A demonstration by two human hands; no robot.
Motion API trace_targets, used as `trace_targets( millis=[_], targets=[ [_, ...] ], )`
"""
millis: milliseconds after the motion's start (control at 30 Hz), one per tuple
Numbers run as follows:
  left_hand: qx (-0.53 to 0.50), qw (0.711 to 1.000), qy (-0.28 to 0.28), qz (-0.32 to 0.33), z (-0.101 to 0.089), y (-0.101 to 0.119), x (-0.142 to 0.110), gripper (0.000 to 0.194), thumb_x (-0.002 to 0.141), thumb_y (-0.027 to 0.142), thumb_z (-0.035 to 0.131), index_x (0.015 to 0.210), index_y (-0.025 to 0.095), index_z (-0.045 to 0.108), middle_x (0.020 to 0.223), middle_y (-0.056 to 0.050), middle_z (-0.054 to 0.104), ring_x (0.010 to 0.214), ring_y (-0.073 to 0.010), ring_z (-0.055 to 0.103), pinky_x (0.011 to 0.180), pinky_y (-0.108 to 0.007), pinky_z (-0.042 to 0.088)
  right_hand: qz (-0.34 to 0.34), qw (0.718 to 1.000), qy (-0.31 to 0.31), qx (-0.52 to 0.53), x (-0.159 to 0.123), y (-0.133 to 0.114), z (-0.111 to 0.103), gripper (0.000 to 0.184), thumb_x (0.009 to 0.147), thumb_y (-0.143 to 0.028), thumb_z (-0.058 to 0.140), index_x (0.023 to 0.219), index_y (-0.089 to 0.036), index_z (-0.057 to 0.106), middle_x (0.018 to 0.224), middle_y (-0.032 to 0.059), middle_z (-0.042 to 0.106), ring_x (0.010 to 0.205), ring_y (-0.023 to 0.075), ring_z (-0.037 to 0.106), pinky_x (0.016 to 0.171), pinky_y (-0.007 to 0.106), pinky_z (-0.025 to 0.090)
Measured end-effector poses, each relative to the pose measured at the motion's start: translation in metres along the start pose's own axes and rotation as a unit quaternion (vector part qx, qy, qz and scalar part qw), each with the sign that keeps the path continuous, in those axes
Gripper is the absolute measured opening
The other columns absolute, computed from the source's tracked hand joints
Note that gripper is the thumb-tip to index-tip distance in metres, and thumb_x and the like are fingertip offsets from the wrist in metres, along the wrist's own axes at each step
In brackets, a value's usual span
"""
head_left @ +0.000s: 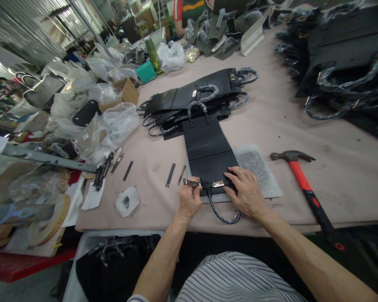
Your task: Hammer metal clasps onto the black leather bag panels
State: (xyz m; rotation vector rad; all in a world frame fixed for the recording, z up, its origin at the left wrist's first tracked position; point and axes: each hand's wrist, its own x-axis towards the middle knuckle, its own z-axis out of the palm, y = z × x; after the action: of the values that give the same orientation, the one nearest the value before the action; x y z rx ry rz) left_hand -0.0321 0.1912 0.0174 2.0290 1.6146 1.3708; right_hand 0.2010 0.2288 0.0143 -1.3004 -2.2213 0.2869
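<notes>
Tabletop ahead of you. Black bag panel at near center, partly over a speckled sheet. Hammer at right. Your right hand lies spread on the panel's near right edge; your left hand grips a metal tool at the near left corner, gold clasp between.

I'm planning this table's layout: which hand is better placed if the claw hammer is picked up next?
Probably the right hand: the claw hammer lies on that side, and the hand appears only to rest on the black bag panel. The left hand, farther off, holds a metal tool.
</notes>
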Motion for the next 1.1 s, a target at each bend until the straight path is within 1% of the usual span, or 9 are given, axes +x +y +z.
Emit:
trace_targets(
  millis=[267,400,533,667,733,867,933,1033,1100],
  targets=[
    [0.038,0.999,-0.036,0.006,0.007,0.004,0.0,0.018,0.094,0.012,0.052,0.109,0.018,0.059,0.104,-0.012,0.071,0.101,-0.0247,0.071,0.091,-0.038,0.06,0.002,1.0,0.0,0.011,-0.001,0.0,0.002,0.038,0.093,-0.033,0.059,0.128,-0.018,0.063,0.142,0.0149,0.056,0.134,0.0345,0.048,0.114,0.057,0.035],
    [0.019,0.999,-0.042,-0.013,0.005,0.005,0.003,0.019,0.091,0.011,0.054,0.107,0.019,0.06,0.103,-0.01,0.071,0.102,-0.0243,0.071,0.091,-0.038,0.06,-0.009,0.995,0.047,0.083,0.0,0.007,-0.008,0.033,0.095,-0.034,0.056,0.123,-0.02,0.065,0.132,0.0145,0.062,0.126,0.032,0.055,0.107,0.054,0.044],
    [0.008,0.999,-0.049,-0.022,0.002,0.003,0.005,0.018,0.089,0.011,0.057,0.105,0.019,0.06,0.103,-0.01,0.072,0.099,-0.0241,0.072,0.091,-0.038,0.06,0.043,0.993,0.114,-0.001,-0.013,0.04,-0.042,0.031,0.095,-0.033,0.055,0.12,-0.018,0.065,0.126,0.0183,0.063,0.118,0.0344,0.059,0.102,0.053,0.046],
    [0.014,0.998,-0.059,-0.015,0.001,0.004,0.005,0.019,0.088,0.011,0.058,0.105,0.019,0.061,0.102,-0.01,0.072,0.099,-0.0243,0.072,0.089,-0.037,0.061,0.156,0.97,0.076,-0.168,-0.05,0.089,-0.078,0.032,0.09,-0.037,0.06,0.109,-0.012,0.067,0.116,0.0287,0.064,0.101,0.0398,0.063,0.08,0.051,0.045],
    [0.012,0.998,-0.055,-0.013,0.002,0.003,0.005,0.02,0.088,0.01,0.058,0.105,0.019,0.061,0.102,-0.01,0.072,0.099,-0.0242,0.072,0.089,-0.037,0.061,0.221,0.96,0.047,-0.165,-0.067,0.109,-0.089,0.028,0.087,-0.043,0.064,0.095,-0.017,0.067,0.091,0.024,0.064,0.075,0.033,0.062,0.063,0.047,0.039],
    [0.011,0.998,-0.058,-0.014,0.002,0.004,0.004,0.02,0.088,0.01,0.059,0.105,0.02,0.062,0.104,-0.01,0.073,0.098,-0.0249,0.073,0.09,-0.039,0.062,0.356,0.934,-0.008,0.039,-0.075,0.12,-0.102,0.023,0.079,-0.042,0.071,0.07,-0.028,0.056,0.06,0.0042,0.047,0.044,0.0165,0.039,0.049,0.038,0.026],
    [0.01,0.998,-0.059,-0.017,0.002,0.004,0.004,0.02,0.088,0.01,0.059,0.105,0.02,0.062,0.103,-0.01,0.074,0.097,-0.025,0.074,0.089,-0.039,0.062,0.391,0.902,-0.041,0.181,-0.066,0.113,-0.108,0.025,0.081,-0.043,0.068,0.067,-0.029,0.052,0.056,0.0026,0.044,0.042,0.0166,0.04,0.046,0.037,0.026],
    [0.014,0.998,-0.053,-0.019,0.001,0.005,0.002,0.019,0.089,0.012,0.06,0.105,0.02,0.062,0.101,-0.009,0.074,0.096,-0.0248,0.075,0.089,-0.038,0.063,0.387,0.85,-0.095,0.346,-0.046,0.089,-0.114,0.028,0.088,-0.051,0.057,0.072,-0.028,0.052,0.061,0.0039,0.047,0.046,0.0174,0.048,0.045,0.036,0.036],
    [0.013,0.999,-0.048,-0.014,0.002,0.006,0.001,0.019,0.089,0.012,0.059,0.106,0.02,0.062,0.101,-0.009,0.075,0.095,-0.0248,0.075,0.088,-0.038,0.063,0.419,0.799,-0.093,0.421,-0.032,0.067,-0.12,0.03,0.087,-0.054,0.055,0.075,-0.027,0.048,0.059,-0.0013,0.041,0.042,0.0131,0.039,0.041,0.031,0.034]
  ],
)
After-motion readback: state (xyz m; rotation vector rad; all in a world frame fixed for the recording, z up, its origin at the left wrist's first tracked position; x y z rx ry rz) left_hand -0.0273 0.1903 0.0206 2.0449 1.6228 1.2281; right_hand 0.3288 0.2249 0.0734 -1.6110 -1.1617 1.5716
